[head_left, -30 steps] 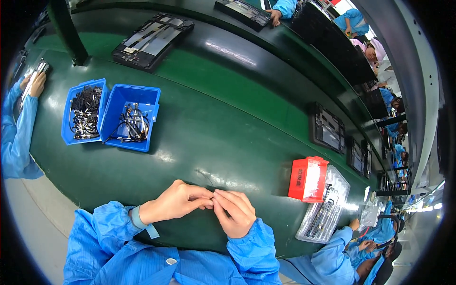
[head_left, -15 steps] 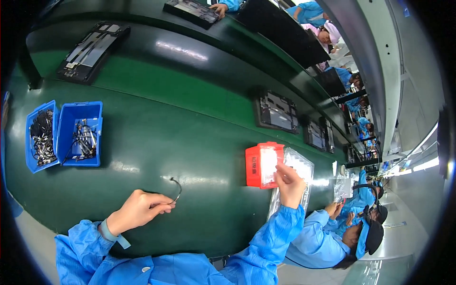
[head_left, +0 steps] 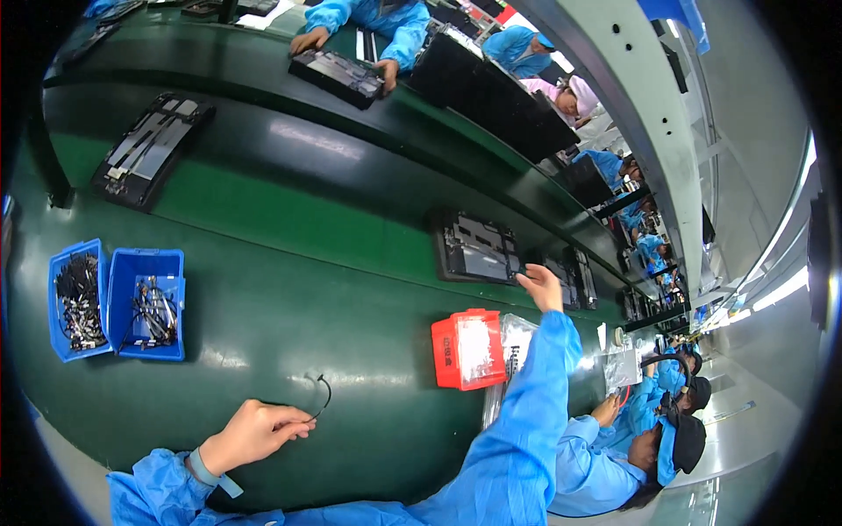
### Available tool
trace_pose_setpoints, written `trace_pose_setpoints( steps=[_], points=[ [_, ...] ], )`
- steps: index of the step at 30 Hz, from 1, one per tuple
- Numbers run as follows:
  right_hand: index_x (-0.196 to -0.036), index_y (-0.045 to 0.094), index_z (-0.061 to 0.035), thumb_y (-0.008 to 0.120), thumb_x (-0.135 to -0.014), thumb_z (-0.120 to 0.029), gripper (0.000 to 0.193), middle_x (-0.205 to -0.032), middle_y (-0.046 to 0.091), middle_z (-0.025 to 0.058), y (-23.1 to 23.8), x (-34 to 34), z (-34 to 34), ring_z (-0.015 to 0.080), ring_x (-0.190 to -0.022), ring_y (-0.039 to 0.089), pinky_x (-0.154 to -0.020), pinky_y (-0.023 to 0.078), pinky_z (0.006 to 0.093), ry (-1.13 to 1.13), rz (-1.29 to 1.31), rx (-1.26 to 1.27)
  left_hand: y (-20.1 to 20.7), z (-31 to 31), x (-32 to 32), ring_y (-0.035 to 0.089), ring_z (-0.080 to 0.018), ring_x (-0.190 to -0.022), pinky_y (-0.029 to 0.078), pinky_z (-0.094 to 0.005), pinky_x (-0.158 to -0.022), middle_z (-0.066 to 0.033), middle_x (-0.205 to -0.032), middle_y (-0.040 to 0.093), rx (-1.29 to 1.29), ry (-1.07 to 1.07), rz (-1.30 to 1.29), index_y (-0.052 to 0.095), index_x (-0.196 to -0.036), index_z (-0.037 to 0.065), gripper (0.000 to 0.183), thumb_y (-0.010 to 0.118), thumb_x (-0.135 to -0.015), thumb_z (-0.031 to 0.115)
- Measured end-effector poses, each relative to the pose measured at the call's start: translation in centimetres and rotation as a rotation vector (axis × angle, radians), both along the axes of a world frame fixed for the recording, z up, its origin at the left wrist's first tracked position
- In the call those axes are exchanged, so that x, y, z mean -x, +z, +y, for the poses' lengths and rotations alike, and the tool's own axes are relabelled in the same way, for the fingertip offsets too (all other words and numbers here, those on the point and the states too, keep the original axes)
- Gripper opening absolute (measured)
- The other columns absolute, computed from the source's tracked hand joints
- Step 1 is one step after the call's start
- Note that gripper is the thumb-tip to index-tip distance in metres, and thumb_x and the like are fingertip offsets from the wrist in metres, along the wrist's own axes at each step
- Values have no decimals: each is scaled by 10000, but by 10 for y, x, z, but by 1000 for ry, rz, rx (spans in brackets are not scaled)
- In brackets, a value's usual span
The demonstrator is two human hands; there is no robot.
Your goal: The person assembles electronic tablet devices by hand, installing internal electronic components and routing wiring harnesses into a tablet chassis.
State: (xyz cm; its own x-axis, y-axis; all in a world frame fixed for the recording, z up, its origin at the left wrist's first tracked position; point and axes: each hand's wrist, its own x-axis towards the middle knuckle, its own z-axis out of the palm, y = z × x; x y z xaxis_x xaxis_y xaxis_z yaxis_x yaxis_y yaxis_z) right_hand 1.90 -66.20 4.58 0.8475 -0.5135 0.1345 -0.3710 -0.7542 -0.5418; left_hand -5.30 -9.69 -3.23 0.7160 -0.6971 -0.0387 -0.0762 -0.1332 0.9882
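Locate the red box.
In the head view, the red box is just right of centre, beside the clear tray and left of the right sleeve.

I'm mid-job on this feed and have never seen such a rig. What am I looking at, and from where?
No robot here: these are two bare human hands, with blue sleeves behind them. The view comes from a wide fisheye camera worn on the head, looking down, so straight edges bend; picture left is the wearer's left. The left hand pinches a thin dark cable. The right hand is stretched out to the edge of a flat dark device; whether they touch, I cannot tell. On the green table stand two blue bins of small parts at the left, and, further right, a red bin and a partly hidden clear plastic tray.
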Motion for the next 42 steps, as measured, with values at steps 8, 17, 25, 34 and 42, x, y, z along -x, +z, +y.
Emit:
trace_pose_setpoints(
  steps=[8, 17, 25, 34, 42],
  points=[
    [-1416, 341, 74, 820, -546, -655, 1233, -1413, 437, 248, -46, -62, -51, 334, -1314, 434, -1094, 353, 382, -93, 411, -19, 20, 10, 13, 703, -241, -716, 552, -320, -623, -103, -838, 716, -128, 87, -201, 718, -917, 44, 104, 686, -836, 101],
    [-1429, 383, -1, 723, -674, -687, 1075, -1334, 535, 176, 6, -76, -5, 307, -1192, 537, -929, 467, 437, -112, 492, -58, 25, 17, 26, 697, -239, -705, 539, -299, -615, -86, -841, 720, -146, 128, -223, 727, -919, 61, 115, 706, -830, 131],
    [-1078, 636, -14, 661, -911, -297, 329, -936, 672, 61, 41, -81, 37, 164, -785, 654, -683, 561, 359, 76, -134, -751, 55, 31, 33, 710, -241, -703, 543, -292, -610, -135, -807, 712, -112, 488, -188, 725, -867, 17, 69, 692, -814, 44],
    [-1146, 644, 29, 634, -931, -211, 322, -936, 670, 9, 20, -69, 235, 61, -842, 559, -763, 475, 239, 834, 529, -495, 64, 50, 31, 693, -294, -930, 563, -327, -781, -181, -1008, 694, -71, 594, -229, 719, -924, 2, 137, 705, -788, 20],
    [-1178, 623, -34, 661, -828, -112, 361, -952, 656, 170, 8, -19, 315, 302, -863, 644, -763, 522, 386, 951, -87, 192, 46, 50, 39, 714, -280, -805, 569, -322, -697, -155, -963, 711, -135, 582, -34, 703, -952, -6, 136, 680, -836, 60]
  ],
)
